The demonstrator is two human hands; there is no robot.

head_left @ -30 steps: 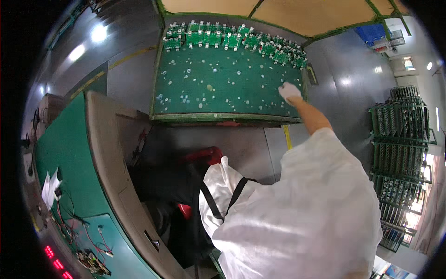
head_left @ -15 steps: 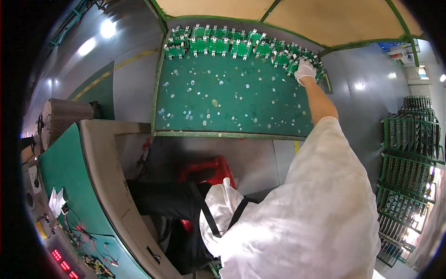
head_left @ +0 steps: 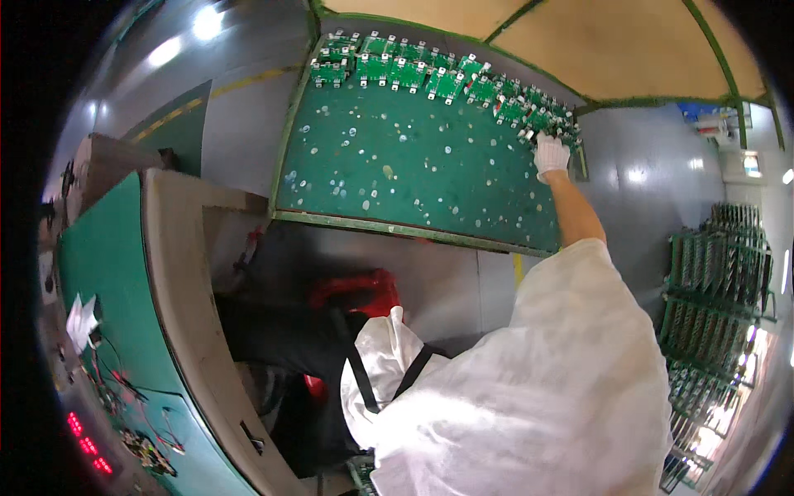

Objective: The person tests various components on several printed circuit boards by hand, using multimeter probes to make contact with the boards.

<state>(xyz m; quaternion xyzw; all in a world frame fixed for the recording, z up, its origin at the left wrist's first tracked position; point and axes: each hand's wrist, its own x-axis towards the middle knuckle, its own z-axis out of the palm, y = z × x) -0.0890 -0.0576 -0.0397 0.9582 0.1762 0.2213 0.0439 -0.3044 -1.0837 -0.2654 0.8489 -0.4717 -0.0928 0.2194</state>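
Observation:
My right hand, in a white knitted glove, is stretched out to the right end of the green tabletop. Its fingers point away from me and meet the near edge of the circuit boards there; their tips are hard to make out, so I cannot tell whether they grip one. Green circuit boards with white end pieces line the far edge in two rows, bunching closer together toward the right. One board sits slightly turned within the near row. My left hand is out of view.
A green-topped bench with wires and a red-lit display stands at left. A red stool is below the table. Racks of boards stand at right. Part of a green board shows at the lower edge.
My right hand has drawn back a little toward me, from over the rightmost boards to their near edge. The whole view has tilted slightly.

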